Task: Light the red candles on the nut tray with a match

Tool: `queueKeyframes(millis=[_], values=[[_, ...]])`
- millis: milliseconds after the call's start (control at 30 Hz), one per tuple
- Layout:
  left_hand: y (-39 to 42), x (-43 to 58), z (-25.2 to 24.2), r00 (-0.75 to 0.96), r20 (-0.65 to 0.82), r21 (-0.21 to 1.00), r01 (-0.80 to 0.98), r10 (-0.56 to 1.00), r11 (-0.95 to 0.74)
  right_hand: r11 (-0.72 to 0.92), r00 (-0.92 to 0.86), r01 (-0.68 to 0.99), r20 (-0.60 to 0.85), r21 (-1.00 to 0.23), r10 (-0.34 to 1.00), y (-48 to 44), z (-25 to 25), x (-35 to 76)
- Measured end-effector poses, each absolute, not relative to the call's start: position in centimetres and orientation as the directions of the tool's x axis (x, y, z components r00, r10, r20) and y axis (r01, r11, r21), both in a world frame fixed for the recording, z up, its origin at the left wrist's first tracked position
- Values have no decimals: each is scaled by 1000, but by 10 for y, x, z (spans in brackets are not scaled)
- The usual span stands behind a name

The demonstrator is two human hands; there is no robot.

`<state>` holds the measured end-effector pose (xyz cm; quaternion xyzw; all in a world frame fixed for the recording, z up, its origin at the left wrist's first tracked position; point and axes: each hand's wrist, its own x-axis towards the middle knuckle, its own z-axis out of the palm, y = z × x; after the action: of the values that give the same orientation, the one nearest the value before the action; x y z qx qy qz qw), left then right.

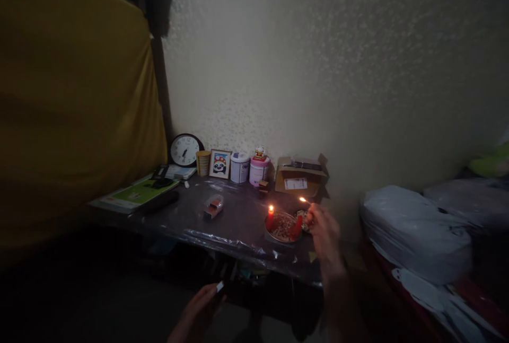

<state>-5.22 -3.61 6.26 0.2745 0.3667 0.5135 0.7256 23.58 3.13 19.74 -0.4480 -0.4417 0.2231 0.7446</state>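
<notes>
My right hand (324, 229) is closed in a pinch on a match (307, 201), whose tip burns with a small flame. It hovers over the right side of a round metal dish (273, 234) filled with grainy material. A lit red candle (271, 220) stands upright at the dish's left side. Another red candle (297, 226), with no flame on it, leans at the right. Behind my fingers is a second small dish (302, 217), partly hidden. Low in front of the table, my left hand (199, 303) is closed on a small pale box (220, 286), mostly hidden by the fingers.
The dark plastic-covered table (238, 210) holds a clear packet (213, 207). Along the wall stand a clock (185, 150), a framed panda picture (220, 164), a white tub (240, 167), a pink tub (259, 170) and an open carton (298, 176). White bags (413, 231) lie at right.
</notes>
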Motion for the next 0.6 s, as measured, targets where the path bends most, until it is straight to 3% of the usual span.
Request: queueKeyframes(millis=[67,167,300,600], values=[[-36,-52,64,212,-242,783,-533,947,320,490,499,60,452,-869,739,26,196,260],[-37,-52,65,241,-246,789,-513,939,339,281,613,262,384,-923,690,25,180,297],[-37,-52,62,241,-277,781,-508,930,364,141,723,321,338,-937,602,28,143,336],[-36,-50,67,253,-310,777,-488,916,398,55,734,450,404,-891,547,62,85,359]])
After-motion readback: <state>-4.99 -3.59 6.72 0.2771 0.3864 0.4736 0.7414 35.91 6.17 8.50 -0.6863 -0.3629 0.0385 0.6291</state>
